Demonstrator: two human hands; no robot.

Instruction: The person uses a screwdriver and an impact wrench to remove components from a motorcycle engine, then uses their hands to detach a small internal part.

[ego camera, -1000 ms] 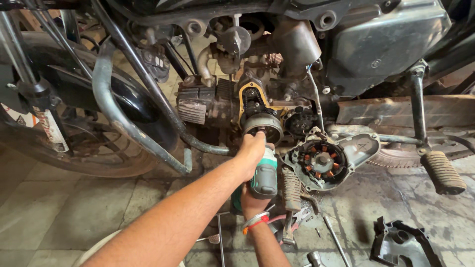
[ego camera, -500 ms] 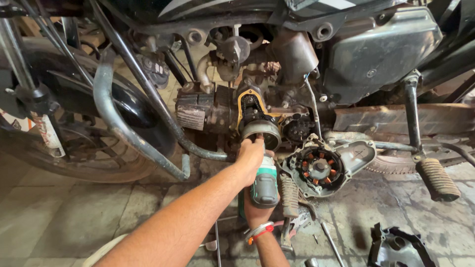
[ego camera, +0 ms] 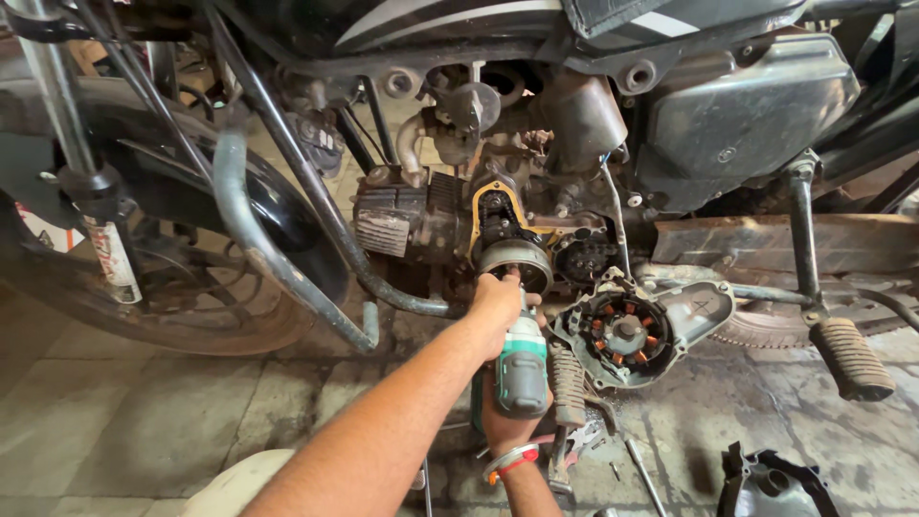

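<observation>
A motorcycle stands on a stone floor with its engine side cover off. A round metal rotor (ego camera: 517, 260) sits exposed on the engine. My left hand (ego camera: 498, 302) reaches up and grips the rotor's lower left edge. My right hand (ego camera: 505, 426) is closed around the handle of a green and grey power driver (ego camera: 522, 364), whose nose points into the rotor's centre. A red band sits on my right wrist. The removed cover with copper stator coils (ego camera: 627, 333) hangs just right of the driver, still on its wires.
A curved crash bar (ego camera: 287, 278) runs down at the left, in front of the front wheel (ego camera: 144, 287). A rubber footpeg (ego camera: 850, 357) sticks out at the right. A black cover part (ego camera: 775, 483) and loose tools (ego camera: 641, 469) lie on the floor.
The view has shifted slightly. Both hands and the driver stay at the rotor, with no clear change in grip.
</observation>
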